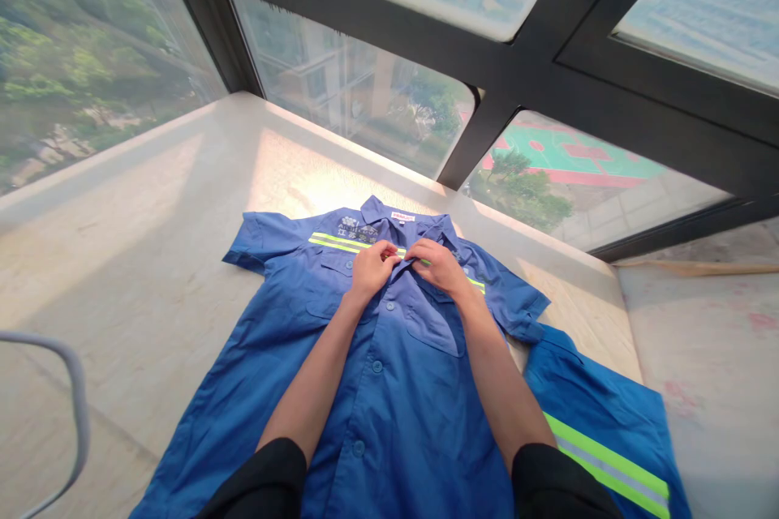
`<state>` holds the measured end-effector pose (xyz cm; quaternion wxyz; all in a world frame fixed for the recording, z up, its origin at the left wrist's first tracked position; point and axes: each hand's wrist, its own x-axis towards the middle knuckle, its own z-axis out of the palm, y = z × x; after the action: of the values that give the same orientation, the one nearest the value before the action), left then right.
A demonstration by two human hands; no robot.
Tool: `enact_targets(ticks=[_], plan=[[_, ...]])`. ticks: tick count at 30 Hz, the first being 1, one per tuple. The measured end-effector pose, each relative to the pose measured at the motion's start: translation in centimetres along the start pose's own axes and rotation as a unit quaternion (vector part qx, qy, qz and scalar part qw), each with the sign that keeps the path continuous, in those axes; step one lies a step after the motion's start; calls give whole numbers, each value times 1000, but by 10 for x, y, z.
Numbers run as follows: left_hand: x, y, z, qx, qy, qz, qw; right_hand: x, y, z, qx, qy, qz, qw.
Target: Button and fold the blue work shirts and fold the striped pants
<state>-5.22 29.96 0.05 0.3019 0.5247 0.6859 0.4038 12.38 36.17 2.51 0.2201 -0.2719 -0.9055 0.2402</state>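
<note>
A blue short-sleeved work shirt [286, 349] lies spread out, front side up, its collar toward the window. Yellow-green reflective stripes cross its chest, and white lettering is printed on one side. Several buttons run down the front placket, among them a lower button [377, 366]. At the upper placket, my left hand [372, 266] pinches the cloth edge between thumb and fingers. Close beside it, my right hand [439, 266] grips the facing edge and lifts it slightly. Whatever button lies between the fingertips is hidden.
A second blue garment [602, 397] with a wide reflective band lies at the right, partly under the shirt's sleeve. A grey cable [78, 405] curves at the left over the pale stone sill [152, 259]. Dark window frames [511, 73] stand behind.
</note>
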Motion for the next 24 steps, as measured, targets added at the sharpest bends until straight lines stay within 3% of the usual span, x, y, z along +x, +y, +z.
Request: enact_targets(ticks=[5, 14, 24], plan=[[2, 1, 0, -20, 5, -14, 1000, -2, 8, 20, -34, 0, 35, 999], [4, -4, 4, -169, 5, -4, 986, -13, 21, 36, -7, 129, -38, 991], [8, -1, 7, -240, 7, -61, 969, -13, 20, 38, -29, 141, -14, 990]])
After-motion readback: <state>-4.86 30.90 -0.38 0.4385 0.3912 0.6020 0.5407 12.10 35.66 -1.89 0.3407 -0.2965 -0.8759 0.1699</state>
